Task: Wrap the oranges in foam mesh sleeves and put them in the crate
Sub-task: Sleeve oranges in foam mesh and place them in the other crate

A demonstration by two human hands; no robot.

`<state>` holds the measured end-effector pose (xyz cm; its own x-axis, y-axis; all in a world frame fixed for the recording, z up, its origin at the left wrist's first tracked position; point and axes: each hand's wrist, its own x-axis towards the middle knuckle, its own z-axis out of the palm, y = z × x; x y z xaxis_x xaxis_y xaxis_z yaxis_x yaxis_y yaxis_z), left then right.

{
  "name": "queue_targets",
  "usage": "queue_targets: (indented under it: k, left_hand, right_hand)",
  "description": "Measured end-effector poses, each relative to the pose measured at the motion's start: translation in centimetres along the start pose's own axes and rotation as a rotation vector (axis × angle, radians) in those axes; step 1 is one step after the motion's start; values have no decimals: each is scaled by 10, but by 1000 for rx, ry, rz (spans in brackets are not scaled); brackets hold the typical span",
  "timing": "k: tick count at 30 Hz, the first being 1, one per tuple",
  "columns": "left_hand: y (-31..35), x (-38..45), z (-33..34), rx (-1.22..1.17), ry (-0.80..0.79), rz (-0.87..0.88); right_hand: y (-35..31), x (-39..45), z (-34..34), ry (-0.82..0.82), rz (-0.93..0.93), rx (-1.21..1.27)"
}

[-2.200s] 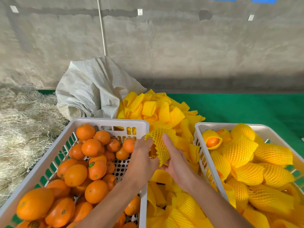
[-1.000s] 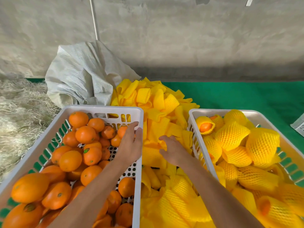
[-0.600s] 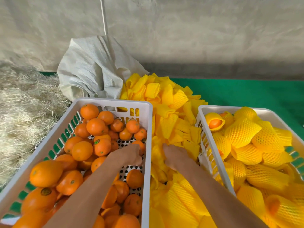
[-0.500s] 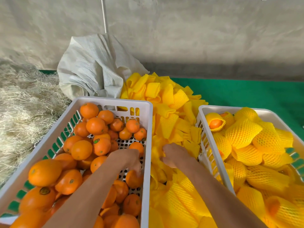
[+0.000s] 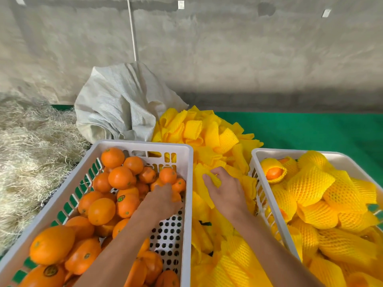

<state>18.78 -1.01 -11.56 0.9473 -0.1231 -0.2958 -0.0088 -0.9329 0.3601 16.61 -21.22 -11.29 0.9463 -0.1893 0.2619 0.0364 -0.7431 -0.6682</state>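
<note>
Oranges (image 5: 120,177) remain plentiful unwrapped; right crate (image 5: 269,154) looks mostly filled. Left hand (image 5: 163,200) curls round one orange; right hand (image 5: 226,192) pinches a foam sleeve (image 5: 204,179).

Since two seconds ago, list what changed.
The hands parted and let go the wrapped orange. The left hand reached into the left crate onto an orange; the right hand pinches a foam sleeve from the pile. Both crates stayed put.
</note>
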Motion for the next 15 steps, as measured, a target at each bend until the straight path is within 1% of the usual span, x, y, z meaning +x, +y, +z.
queue_targets:
  k: [2, 3, 4, 5, 6, 8, 11, 13, 14, 15]
  left_hand:
    - [6, -1, -6, -210, 298, 28]
    - [10, -2, -9, -354, 403, 57]
    - [15, -4, -12, -499, 461, 104]
    - [22, -6, -14, -636, 483, 164]
    - [29, -9, -17, -775, 479, 226]
    - [46, -20, -21, -1066, 409, 305]
    - [66, -31, -22, -1419, 247, 308]
    - [71, -34, -22, -1585, 165, 274]
    - [72, -35, -22, -1618, 167, 253]
    - [72, -34, -22, -1611, 203, 234]
  right_hand:
    - [-6, 0, -3, 90, -41, 98]
    - [-8, 0, -4, 119, -58, 161]
    - [-10, -1, -5, 140, -72, 230]
    - [-11, -1, -6, 162, -81, 295]
    - [-12, -2, -6, 186, -93, 358]
    - [-14, -4, -7, 209, -137, 458]
    - [-15, -5, -7, 137, -221, 547]
    - [-15, -6, -7, 60, -258, 596]
    - [-14, -6, -8, 31, -275, 601]
    - [-13, -7, -8, 3, -289, 607]
